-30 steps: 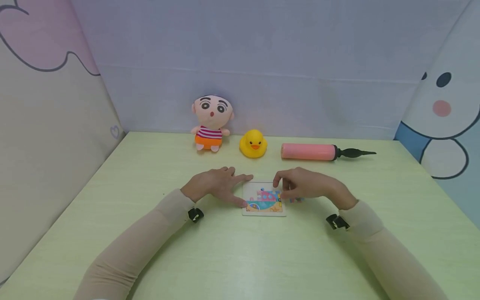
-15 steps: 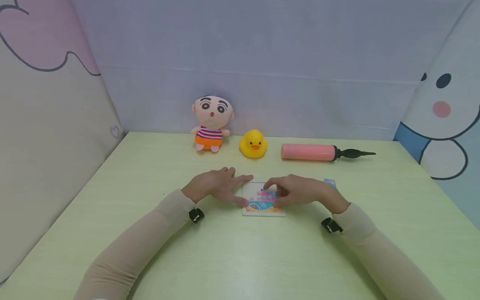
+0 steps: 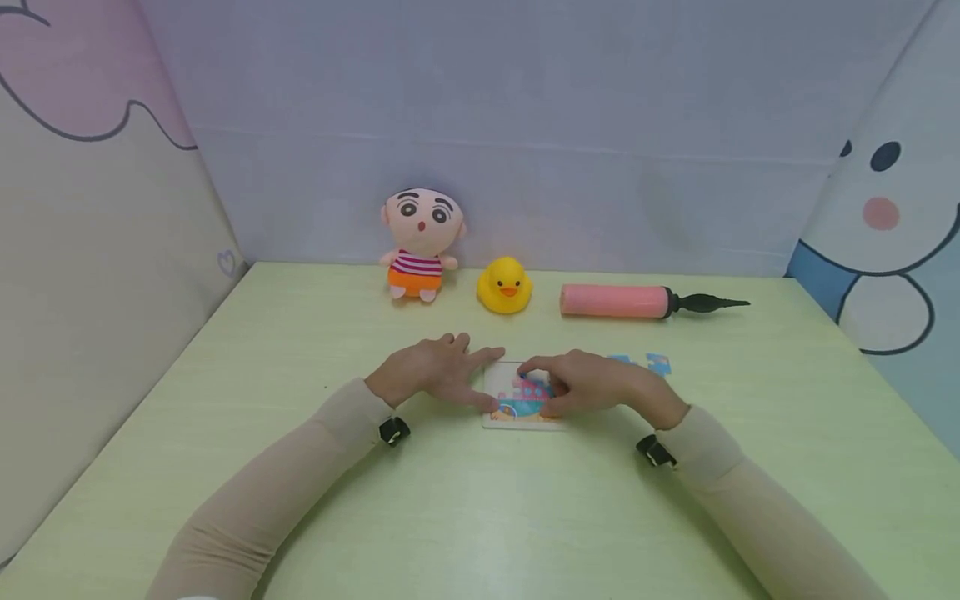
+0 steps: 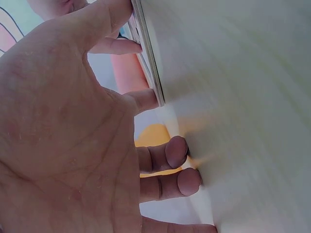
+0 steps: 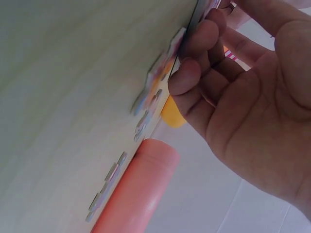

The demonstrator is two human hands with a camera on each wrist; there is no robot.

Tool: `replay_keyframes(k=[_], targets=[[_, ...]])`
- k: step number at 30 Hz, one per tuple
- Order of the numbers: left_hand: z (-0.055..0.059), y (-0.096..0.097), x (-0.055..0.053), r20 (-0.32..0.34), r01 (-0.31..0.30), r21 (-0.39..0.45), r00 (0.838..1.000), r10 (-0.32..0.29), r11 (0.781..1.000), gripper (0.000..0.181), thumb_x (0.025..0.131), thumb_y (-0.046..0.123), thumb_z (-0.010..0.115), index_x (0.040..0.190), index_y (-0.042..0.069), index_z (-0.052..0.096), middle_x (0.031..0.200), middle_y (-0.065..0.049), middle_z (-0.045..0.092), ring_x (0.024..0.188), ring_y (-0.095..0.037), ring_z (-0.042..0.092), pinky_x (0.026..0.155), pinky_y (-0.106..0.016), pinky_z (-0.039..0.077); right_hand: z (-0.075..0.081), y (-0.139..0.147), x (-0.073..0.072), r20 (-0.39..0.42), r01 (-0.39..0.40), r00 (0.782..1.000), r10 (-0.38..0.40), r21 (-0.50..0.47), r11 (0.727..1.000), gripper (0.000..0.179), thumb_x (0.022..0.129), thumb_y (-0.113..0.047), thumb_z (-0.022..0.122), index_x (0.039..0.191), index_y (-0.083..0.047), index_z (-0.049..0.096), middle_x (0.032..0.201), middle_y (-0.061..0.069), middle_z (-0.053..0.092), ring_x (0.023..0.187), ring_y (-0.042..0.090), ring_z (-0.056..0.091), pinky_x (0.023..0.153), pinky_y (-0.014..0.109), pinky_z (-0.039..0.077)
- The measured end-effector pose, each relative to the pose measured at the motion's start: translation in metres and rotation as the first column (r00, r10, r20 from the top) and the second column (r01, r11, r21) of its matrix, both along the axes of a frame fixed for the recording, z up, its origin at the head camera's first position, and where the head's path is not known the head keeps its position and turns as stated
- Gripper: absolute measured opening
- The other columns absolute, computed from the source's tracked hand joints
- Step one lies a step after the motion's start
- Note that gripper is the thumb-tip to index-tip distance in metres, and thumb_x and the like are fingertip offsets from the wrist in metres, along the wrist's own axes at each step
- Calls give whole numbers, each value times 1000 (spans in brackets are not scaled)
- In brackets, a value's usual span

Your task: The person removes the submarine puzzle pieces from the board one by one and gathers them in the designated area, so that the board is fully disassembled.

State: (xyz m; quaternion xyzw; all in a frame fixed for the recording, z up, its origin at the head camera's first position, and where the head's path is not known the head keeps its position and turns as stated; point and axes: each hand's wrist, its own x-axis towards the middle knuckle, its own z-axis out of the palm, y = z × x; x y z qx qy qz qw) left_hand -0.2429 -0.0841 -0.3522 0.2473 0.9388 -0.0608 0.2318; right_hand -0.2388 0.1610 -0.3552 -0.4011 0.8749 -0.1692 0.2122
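A jigsaw puzzle board (image 3: 521, 427) with a pale rim lies mid-table, partly filled with a pink and teal sea picture. My left hand (image 3: 442, 372) rests at its left side, fingers spread; in the left wrist view the thumb and index fingertip touch the board's edge. Over the right half of the board is my right hand (image 3: 588, 382), its thumb and bent index finger pinching at a pink puzzle piece (image 3: 534, 390), partly hidden beneath them. The right wrist view shows the other fingers (image 5: 185, 76) curled near the tabletop.
Loose puzzle pieces (image 3: 659, 364) lie right of the board, some behind my right hand. Along the back stand a plush doll (image 3: 417, 242) and a yellow rubber duck (image 3: 505, 286). A pink hand pump (image 3: 615, 301) lies to their right.
My right hand has moved left from the board's right edge to over the picture, uncovering loose pieces behind it. The left hand has stayed in place.
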Motion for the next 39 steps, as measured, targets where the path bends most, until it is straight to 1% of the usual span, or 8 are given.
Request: replay_keyframes(k=[6,13,19,30,35,39], targets=[[1,1,1,-3,-4,-4,1000,4,1000,89,86,76,50,160,39,16,150,-18,37,127,-34,43,99,-54,46,0,0,1,7,6,1000,-6,-11,1000,52,92,-19,74,137,-10,51,68,-6,48,61,8,44,61,24,37],[1,0,3,-12,-11,6,1000,11,1000,90,85,77,51,160,40,18,148,-16,39,126,-32,45,97,-53,47,1,-2,2,43,33,999,-33,13,999,49,93,-19,73,135,-15,48,68,-6,49,61,8,45,62,25,38],[1,0,4,-20,-6,5,1000,6,1000,89,85,78,50,160,40,18,147,-16,40,126,-32,45,96,-52,48,1,-1,3,63,42,997,-42,4,999,47,93,-17,72,133,-15,47,70,-4,50,62,10,46,63,26,39],[1,0,2,-14,7,-4,1000,-7,1000,89,86,77,50,160,39,17,149,-18,39,127,-34,44,98,-53,47,2,-2,4,43,31,999,-29,-26,999,45,92,-14,73,129,-13,47,70,-5,50,62,9,47,64,26,41],[1,0,3,-17,6,-2,1000,-6,1000,90,86,78,49,160,39,17,148,-17,39,126,-33,44,97,-53,47,2,-2,4,54,53,997,-51,-33,998,46,92,-15,74,129,-14,46,71,-4,52,64,10,49,65,26,43],[2,1,3,-14,-2,-4,1000,2,1000,90,86,78,50,160,40,17,148,-17,38,127,-33,44,97,-53,47,2,-3,4,46,57,997,-54,-58,997,45,92,-12,73,125,-15,43,74,-3,55,65,11,52,67,27,46]])
